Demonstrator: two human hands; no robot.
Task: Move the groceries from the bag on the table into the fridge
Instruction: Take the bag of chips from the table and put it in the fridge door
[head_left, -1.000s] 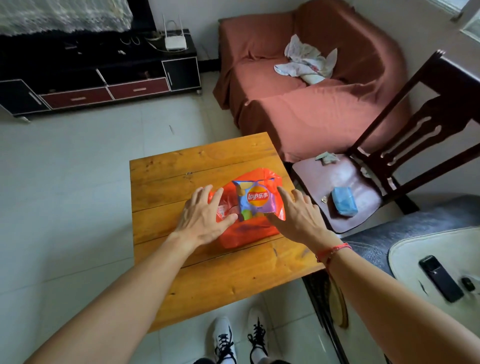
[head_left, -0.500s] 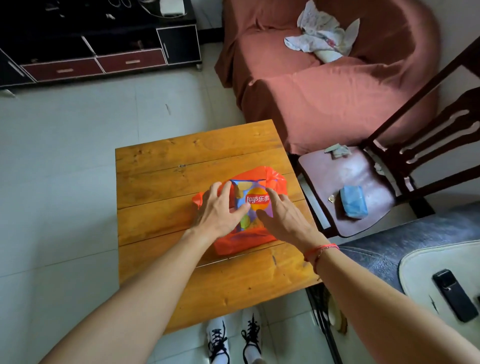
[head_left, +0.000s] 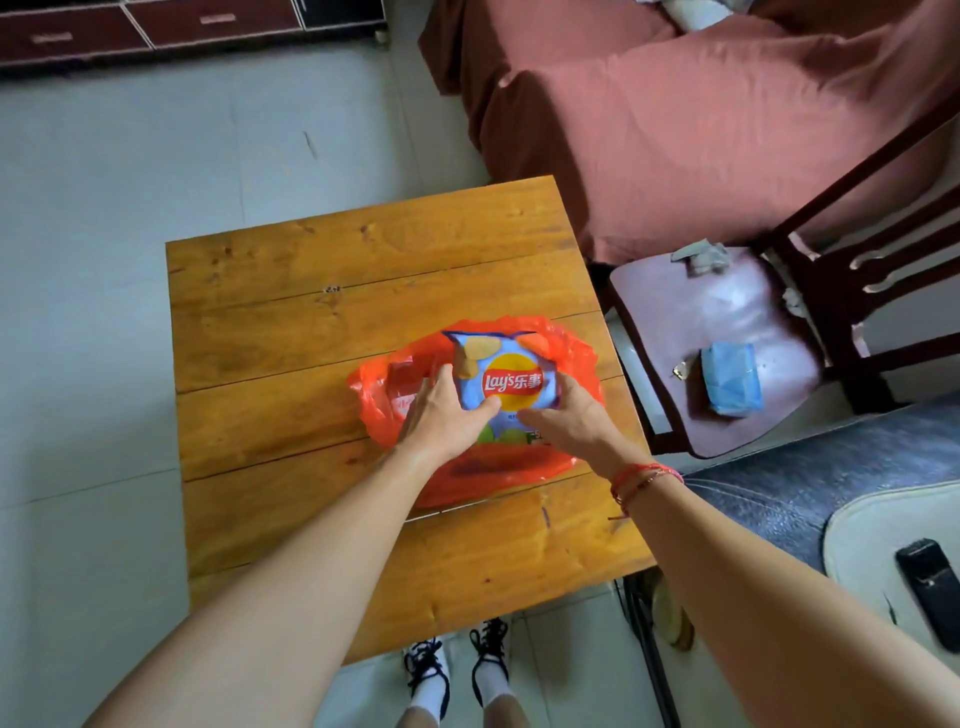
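The left hand and right hand grip the crisp packet in the bag; lifting it clear likely comes next.

1. Beyond the right hand, farther away and a little to its right, stands a sofa under a red-brown cover.
2. Just to the right of this hand is a dark wooden chair with a shiny dark red seat.
3. On the seat lies a light blue packet, and at the seat's far edge a small crumpled grey thing.
4. Nearer than the right hand and well to its right, a flat black device lies on a cream surface.
5. Far beyond the left hand, a dark cabinet with red-brown drawers stands on pale floor tiles.
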